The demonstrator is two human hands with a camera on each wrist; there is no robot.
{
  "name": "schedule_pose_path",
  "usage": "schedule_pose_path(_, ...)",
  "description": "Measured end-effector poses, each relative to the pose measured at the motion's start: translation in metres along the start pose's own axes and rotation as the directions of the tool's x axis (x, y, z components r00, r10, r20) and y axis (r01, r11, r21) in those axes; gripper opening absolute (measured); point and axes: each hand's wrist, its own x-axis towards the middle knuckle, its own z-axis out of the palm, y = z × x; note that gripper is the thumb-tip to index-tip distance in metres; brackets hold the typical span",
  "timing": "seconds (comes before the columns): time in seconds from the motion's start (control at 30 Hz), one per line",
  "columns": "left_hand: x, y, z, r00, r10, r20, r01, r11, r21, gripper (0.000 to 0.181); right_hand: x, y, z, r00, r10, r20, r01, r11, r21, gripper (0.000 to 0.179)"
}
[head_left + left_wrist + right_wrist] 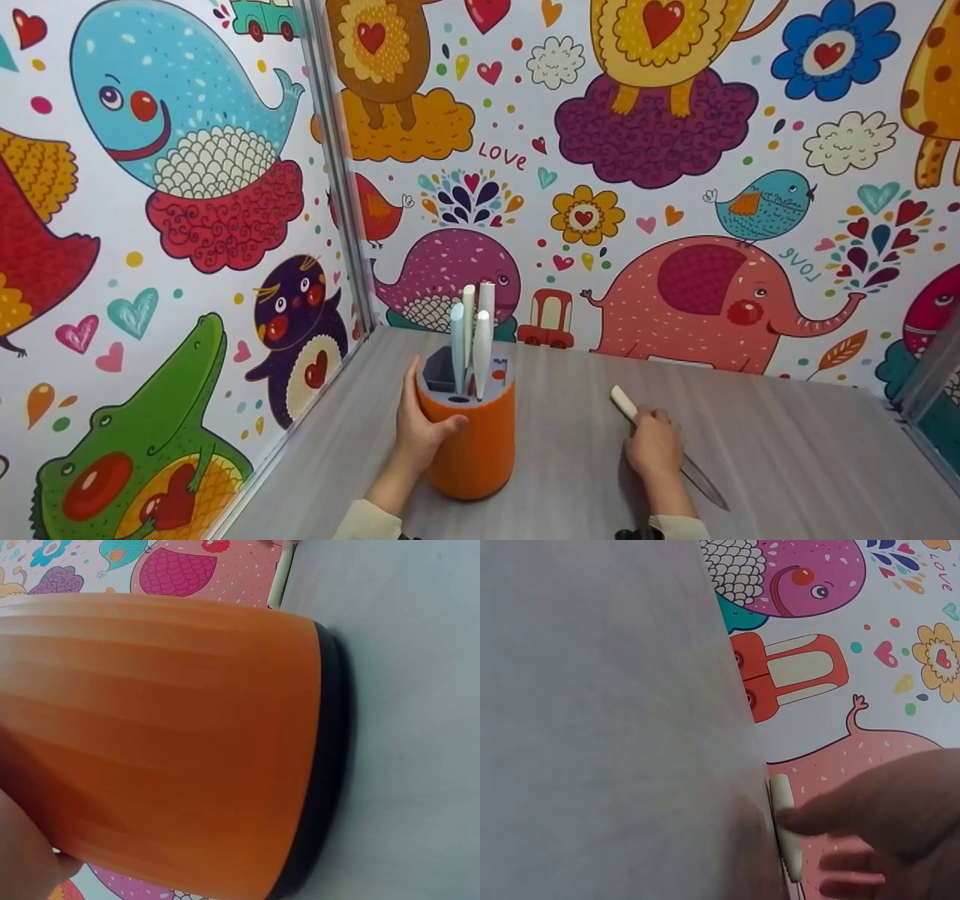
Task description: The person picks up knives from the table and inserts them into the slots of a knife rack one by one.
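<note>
An orange knife holder [472,450] with a grey top and a dark base stands upright on the table. My left hand [420,427] grips its upper left side, thumb across the front and fingers round the far side. Several handles rise from the slots, among them a light blue handle [458,345] and a white handle [483,352]. To the right, a knife [705,484] lies slantwise, blade towards the front right. Its cream handle [781,795] is under my right hand [656,442], whose fingers are curled over it and pinch it close to the tabletop.
The wood-grain table [570,450] meets a patterned wall [645,210] at the back. Another patterned panel [187,285] stands along the left, joined at a metal corner post [337,150]. A pale flat object [679,362] sits at the table's back edge.
</note>
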Motion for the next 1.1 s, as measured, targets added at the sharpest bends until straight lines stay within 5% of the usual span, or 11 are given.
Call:
schedule_pose_path(0.13,0.000,0.001,0.001,1.000,0.012,0.007,-0.012,1.000,0.007,0.118,0.000,-0.001,0.002,0.997,-0.055,0.047,0.056,0.998,-0.015,0.046)
schedule_pose_path(0.4,-0.001,0.003,0.001,1.000,0.003,0.005,-0.003,1.000,-0.001,0.116,-0.002,-0.004,0.001,1.000,0.017,-0.026,-0.017,1.000,0.016,0.009)
schedule_pose_path(0.63,-0.001,0.004,0.002,1.000,-0.002,-0.013,0.002,1.000,0.012,0.116,-0.003,-0.011,-0.001,0.994,0.080,0.079,-0.080,0.997,-0.006,0.005)
schedule_pose_path(0.93,0.000,0.003,0.001,1.000,0.003,-0.019,-0.003,1.000,0.028,0.116,-0.013,-0.037,-0.008,0.996,-0.088,0.029,0.086,0.995,0.054,0.010)
schedule_pose_path(1.1,0.001,0.001,0.000,1.000,0.024,-0.009,-0.023,0.999,0.041,0.117,-0.016,-0.057,-0.028,0.988,-0.151,0.014,0.146,0.974,0.173,0.009)
